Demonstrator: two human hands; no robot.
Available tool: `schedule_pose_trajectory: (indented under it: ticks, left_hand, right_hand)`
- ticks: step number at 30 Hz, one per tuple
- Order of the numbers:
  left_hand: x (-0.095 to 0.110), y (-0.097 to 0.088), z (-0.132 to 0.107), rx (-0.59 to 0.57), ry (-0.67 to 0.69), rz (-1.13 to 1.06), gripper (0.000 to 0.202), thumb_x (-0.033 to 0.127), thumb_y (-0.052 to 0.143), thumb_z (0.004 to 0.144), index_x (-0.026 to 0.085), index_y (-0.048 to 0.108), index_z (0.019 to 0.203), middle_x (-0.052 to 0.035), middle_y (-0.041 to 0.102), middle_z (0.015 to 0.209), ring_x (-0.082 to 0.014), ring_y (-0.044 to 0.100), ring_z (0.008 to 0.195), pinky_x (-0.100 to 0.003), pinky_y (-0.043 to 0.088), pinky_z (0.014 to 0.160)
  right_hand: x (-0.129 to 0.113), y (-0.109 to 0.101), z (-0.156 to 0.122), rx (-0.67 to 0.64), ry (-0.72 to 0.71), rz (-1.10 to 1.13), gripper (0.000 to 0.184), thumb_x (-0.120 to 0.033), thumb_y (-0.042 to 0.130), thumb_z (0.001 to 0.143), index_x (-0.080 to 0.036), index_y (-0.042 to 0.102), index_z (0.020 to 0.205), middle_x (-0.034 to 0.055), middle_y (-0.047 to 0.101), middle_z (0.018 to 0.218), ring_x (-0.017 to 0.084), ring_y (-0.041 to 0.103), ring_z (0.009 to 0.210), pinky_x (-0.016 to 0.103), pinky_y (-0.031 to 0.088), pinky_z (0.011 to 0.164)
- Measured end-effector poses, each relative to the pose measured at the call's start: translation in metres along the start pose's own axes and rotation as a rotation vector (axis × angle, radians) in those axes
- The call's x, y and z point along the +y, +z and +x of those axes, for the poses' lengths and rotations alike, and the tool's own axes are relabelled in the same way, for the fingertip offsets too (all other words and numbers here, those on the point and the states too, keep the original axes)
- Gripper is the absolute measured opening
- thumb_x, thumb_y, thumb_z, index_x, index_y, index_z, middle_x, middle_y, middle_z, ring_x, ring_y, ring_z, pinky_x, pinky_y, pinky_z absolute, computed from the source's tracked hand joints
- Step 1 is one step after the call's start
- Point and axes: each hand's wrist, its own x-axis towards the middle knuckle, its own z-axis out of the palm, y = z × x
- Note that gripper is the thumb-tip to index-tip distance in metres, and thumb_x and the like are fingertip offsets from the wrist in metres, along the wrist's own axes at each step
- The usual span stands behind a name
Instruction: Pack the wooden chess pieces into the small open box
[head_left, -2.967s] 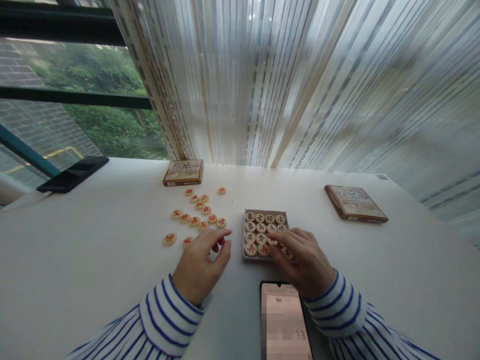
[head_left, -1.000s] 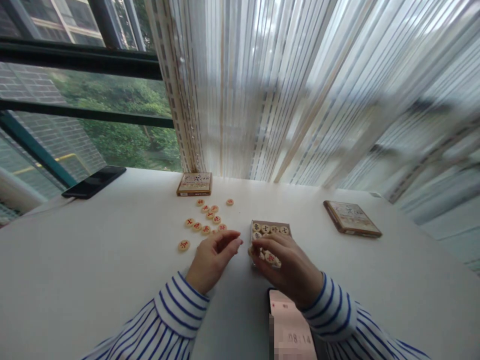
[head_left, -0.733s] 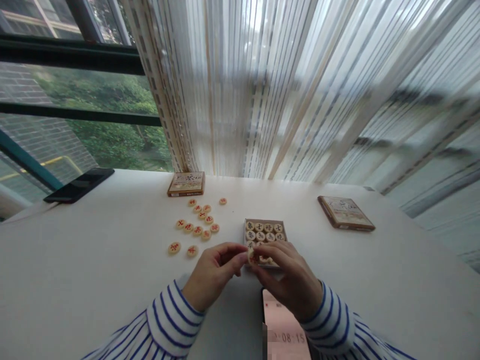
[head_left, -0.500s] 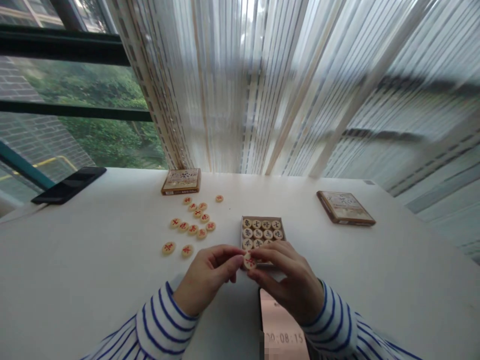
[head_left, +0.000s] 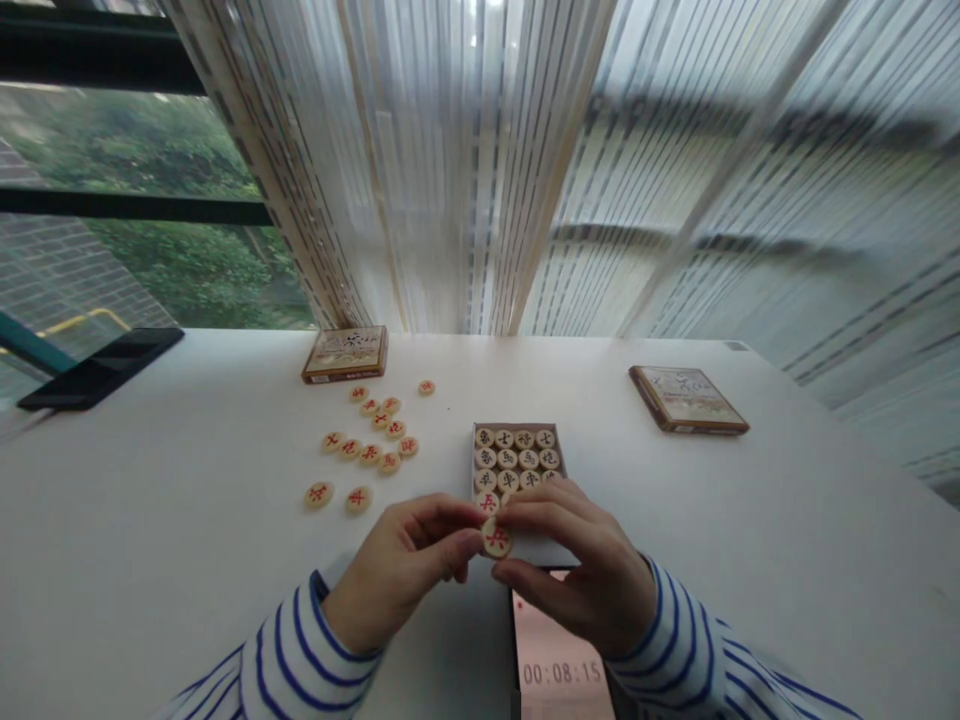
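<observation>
A round wooden Chinese chess piece with a red character (head_left: 496,540) is held just in front of the piece box, its face turned up toward me. My left hand (head_left: 409,568) pinches its left side between thumb and forefinger. On the other side, my right hand (head_left: 581,560) grips it with fingertips above and thumb below. Behind them lies the shallow open box (head_left: 517,426), with rows of black-marked pieces (head_left: 507,459). A red-marked piece (head_left: 487,503) shows in its nearer row, close to my fingertips; my right hand hides the rest of that row.
Several loose red-marked pieces (head_left: 370,455) are scattered on the white table (head_left: 187,520) to the left. Two flat boxes, one back left (head_left: 346,354) and one right (head_left: 690,399), lie farther off. A phone showing a timer (head_left: 562,640) is under my right hand; a dark phone (head_left: 105,368) lies far left.
The held piece has turned, so its red character shows more fully, and sits slightly lower. The red-marked piece in the box has come into sight. My view has shifted a little.
</observation>
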Motion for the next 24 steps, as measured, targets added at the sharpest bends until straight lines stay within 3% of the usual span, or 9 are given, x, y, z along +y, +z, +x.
schedule_pose_trajectory:
  ticks: [4,9,14,19,24]
  left_hand:
    - [-0.001,0.0,0.0,0.023,0.023,0.084,0.023,0.032,0.072,0.061,0.014,0.067,0.075,-0.0016,0.067,0.062,-0.007,0.048,0.047,-0.019,0.04,0.046]
    - [0.002,-0.006,0.002,0.199,0.08,0.246,0.024,0.034,0.064,0.066,0.013,0.065,0.077,-0.0023,0.066,0.06,-0.0085,0.05,0.047,-0.021,0.042,0.046]
    - [0.003,-0.009,0.005,0.323,0.156,0.461,0.025,0.036,0.058,0.068,0.013,0.064,0.077,-0.0024,0.065,0.058,-0.0106,0.052,0.049,-0.022,0.043,0.048]
    - [-0.011,-0.011,0.004,0.294,0.224,0.71,0.027,0.036,0.055,0.073,0.015,0.065,0.087,-0.0034,0.067,0.067,-0.0143,0.058,0.06,-0.025,0.046,0.056]
    - [-0.015,-0.011,0.004,0.252,0.236,0.772,0.028,0.036,0.053,0.076,0.016,0.064,0.091,-0.0028,0.067,0.07,-0.0141,0.059,0.062,-0.025,0.047,0.058]
  right_hand:
    - [0.003,-0.004,0.0,-0.003,0.002,-0.029,0.023,-0.019,0.063,0.075,-0.019,0.057,0.097,0.0048,0.065,0.084,0.016,0.059,0.077,0.032,0.047,0.068]
    - [0.024,-0.017,-0.004,0.031,0.052,-0.177,0.024,-0.017,0.059,0.077,-0.018,0.056,0.1,0.007,0.066,0.089,0.018,0.06,0.082,0.033,0.048,0.07]
    - [0.041,-0.029,-0.009,-0.048,0.064,-0.315,0.019,-0.017,0.055,0.078,-0.018,0.056,0.096,0.007,0.067,0.088,0.019,0.06,0.081,0.034,0.047,0.07]
    - [0.043,-0.03,-0.011,-0.145,0.088,-0.33,0.016,-0.017,0.054,0.077,-0.018,0.057,0.093,0.0064,0.067,0.089,0.018,0.06,0.082,0.033,0.046,0.07]
    - [0.045,-0.028,-0.014,-0.216,0.131,-0.343,0.015,-0.022,0.056,0.077,-0.018,0.058,0.092,0.0065,0.067,0.089,0.019,0.059,0.082,0.034,0.043,0.071]
